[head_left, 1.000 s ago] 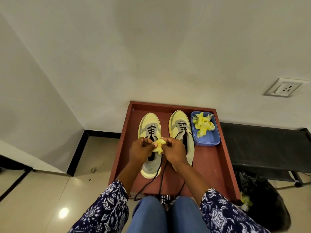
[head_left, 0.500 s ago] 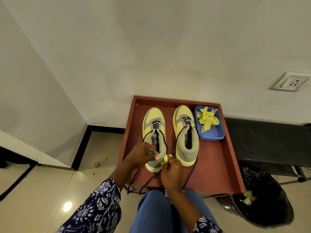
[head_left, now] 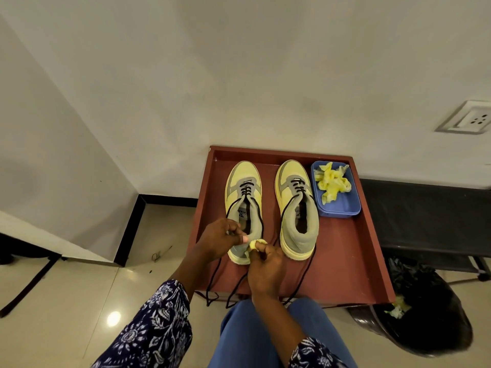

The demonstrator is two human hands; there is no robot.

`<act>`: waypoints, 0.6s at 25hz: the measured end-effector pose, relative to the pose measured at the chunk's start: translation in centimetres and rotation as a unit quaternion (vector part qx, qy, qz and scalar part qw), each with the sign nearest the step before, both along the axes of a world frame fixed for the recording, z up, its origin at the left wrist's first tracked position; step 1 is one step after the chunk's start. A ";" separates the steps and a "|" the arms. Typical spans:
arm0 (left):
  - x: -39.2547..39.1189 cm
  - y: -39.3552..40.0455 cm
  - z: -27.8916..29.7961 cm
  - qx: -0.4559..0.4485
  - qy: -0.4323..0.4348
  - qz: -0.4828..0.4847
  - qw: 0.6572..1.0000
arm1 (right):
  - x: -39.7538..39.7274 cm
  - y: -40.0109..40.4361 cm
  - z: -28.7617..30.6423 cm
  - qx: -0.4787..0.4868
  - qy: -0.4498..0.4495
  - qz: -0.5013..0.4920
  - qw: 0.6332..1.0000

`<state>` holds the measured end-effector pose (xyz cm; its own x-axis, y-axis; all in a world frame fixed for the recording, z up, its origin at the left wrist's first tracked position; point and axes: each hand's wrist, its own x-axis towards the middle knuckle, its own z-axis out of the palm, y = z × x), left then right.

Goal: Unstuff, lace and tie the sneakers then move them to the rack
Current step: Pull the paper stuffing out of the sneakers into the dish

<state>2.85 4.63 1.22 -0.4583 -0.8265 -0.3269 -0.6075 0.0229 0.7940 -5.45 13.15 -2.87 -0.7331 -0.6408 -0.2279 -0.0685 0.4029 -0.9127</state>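
Two yellow and grey sneakers stand side by side, toes away from me, on a red-brown tray (head_left: 353, 261). The left sneaker (head_left: 243, 192) and the right sneaker (head_left: 296, 200) have black laces threaded only near the toes, with loose ends trailing over the tray's front edge. My right hand (head_left: 264, 269) pinches a small crumpled wad of yellow paper (head_left: 255, 244) at the left sneaker's heel. My left hand (head_left: 221, 239) is beside it with fingers curled and the thumb close to the wad; whether it touches the paper is unclear.
A blue tub (head_left: 342, 205) with more crumpled yellow paper sits at the tray's back right corner. A black bench-like rack (head_left: 425, 213) stands to the right, and a black bin bag (head_left: 430, 320) with yellow scraps lies on the floor below it. A wall corner lies to the left.
Both hands have drawn back with the yellow paper from over the sneakers' tongues to the left sneaker's heel. The paper wad looks smaller. The sneakers stay put.
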 end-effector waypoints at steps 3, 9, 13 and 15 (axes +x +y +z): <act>0.0 0.1 -0.1 0.010 0.003 0.003 1.000 | 1.5 0.1 -0.1 0.017 0.006 0.025 1.000; 0.0 -0.2 -0.4 0.033 0.014 0.004 0.999 | 1.1 -0.2 -0.6 0.008 -0.055 -0.052 0.997; 0.2 -0.3 -0.9 0.040 0.030 0.008 0.999 | -0.8 -0.4 -1.4 -0.008 -0.117 -0.075 0.990; 0.2 -0.3 -1.0 0.040 0.026 0.006 0.999 | -0.7 -0.5 -1.3 -0.009 -0.125 -0.088 0.988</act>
